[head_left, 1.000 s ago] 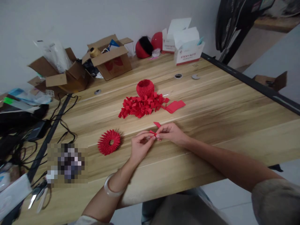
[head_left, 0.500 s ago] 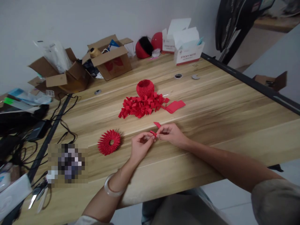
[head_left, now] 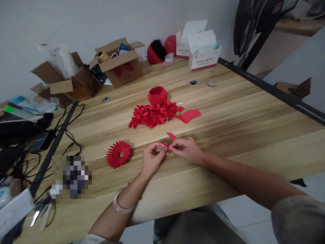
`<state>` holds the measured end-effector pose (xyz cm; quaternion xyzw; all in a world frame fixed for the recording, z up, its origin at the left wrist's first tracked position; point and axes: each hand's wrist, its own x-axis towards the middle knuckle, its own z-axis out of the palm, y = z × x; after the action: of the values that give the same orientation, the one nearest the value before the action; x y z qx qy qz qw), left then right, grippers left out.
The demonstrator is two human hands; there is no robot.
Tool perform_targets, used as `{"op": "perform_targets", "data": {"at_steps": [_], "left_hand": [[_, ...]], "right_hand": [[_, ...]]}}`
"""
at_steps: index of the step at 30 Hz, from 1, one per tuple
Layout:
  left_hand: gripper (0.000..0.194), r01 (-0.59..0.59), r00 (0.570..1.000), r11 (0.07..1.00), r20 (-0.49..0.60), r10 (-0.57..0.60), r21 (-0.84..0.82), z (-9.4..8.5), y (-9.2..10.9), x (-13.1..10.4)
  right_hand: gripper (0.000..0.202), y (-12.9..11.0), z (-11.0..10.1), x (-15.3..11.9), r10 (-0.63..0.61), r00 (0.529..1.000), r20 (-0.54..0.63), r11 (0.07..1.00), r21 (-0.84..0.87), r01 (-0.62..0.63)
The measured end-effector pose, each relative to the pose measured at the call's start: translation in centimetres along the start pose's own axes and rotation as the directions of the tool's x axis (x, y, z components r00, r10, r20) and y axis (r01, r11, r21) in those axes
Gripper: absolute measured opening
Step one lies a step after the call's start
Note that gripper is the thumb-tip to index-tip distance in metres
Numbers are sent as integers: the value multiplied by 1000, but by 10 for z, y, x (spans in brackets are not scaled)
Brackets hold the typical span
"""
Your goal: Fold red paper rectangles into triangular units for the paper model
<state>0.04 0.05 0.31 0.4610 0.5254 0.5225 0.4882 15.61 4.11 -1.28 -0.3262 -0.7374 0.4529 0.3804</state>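
Near the table's (head_left: 215, 183) front edge, the left hand (head_left: 153, 157) pinches a small folded red paper piece (head_left: 165, 144); the right hand's (head_left: 188, 149) fingertips close up beside it, though I can't tell if they grip it. A spiky ring (head_left: 113, 157) lies toward the left edge. Mid-table, a ridged round bowl (head_left: 157, 96) stands behind a crinkled red heap (head_left: 149, 117). Pale, streaky wood grain runs to open cardboard boxes (head_left: 127, 73) along the far edge, against a grey wall (head_left: 101, 20).

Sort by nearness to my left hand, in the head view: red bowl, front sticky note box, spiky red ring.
1. Spiky red ring, left of your left hand
2. Red bowl, beyond the red paper pile
3. Front sticky note box, back right
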Motion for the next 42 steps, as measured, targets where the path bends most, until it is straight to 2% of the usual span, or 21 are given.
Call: {"op": "perform_targets", "data": {"at_steps": [3, 5, 10, 15, 17, 19, 22, 25, 34, 42], "left_hand": [[20, 25, 1000, 999, -11, -25, -44, -1, -1, 1], [20, 42, 999, 996, -11, -43, -74, -2, -1, 2], [19, 91, 995, 989, -20, -94, -115, -2, -2, 3], [19, 97, 995, 986, 7, -97, -135, -3, -2, 3], [20, 83, 996, 990, -5, -85, -116, -4, -2, 3], [20, 68, 997, 992, -19, -71, -109, -4, -3, 3], [19, 52, 998, 993, -35, -56, -109, -3, -4, 3], [18, 53, 998, 993, -38, -57, -108, -3, -4, 3], [22, 37, 999, 996, -22, -38, -77, -3, -4, 2], [17, 25, 999, 999, -28, -26, -36, -2, -3, 1]], "right_hand": [[16, 3, -3, 1, -149, 988, 37, 985, -81, 151], [15, 3, -5, 2, -190, 980, 60, 978, -71, 194], [15, 2, -7, 2, -199, 977, 74, 977, -63, 203], [15, -1, -7, 3, -190, 979, 70, 981, -18, 191], [14, -3, -7, 4, -131, 989, 72, 991, 38, 128], [16, -4, -7, 5, -2, 996, 90, 989, 146, -12], [20, -5, -8, 6, 191, 972, 134, 935, 275, -222], [19, -5, -8, 7, 266, 946, 186, 897, 313, -314], [19, -1, -8, 9, 291, 918, 271, 839, 389, -381], [23, -5, -7, 8, 296, 926, 233, 859, 360, -365]]}}
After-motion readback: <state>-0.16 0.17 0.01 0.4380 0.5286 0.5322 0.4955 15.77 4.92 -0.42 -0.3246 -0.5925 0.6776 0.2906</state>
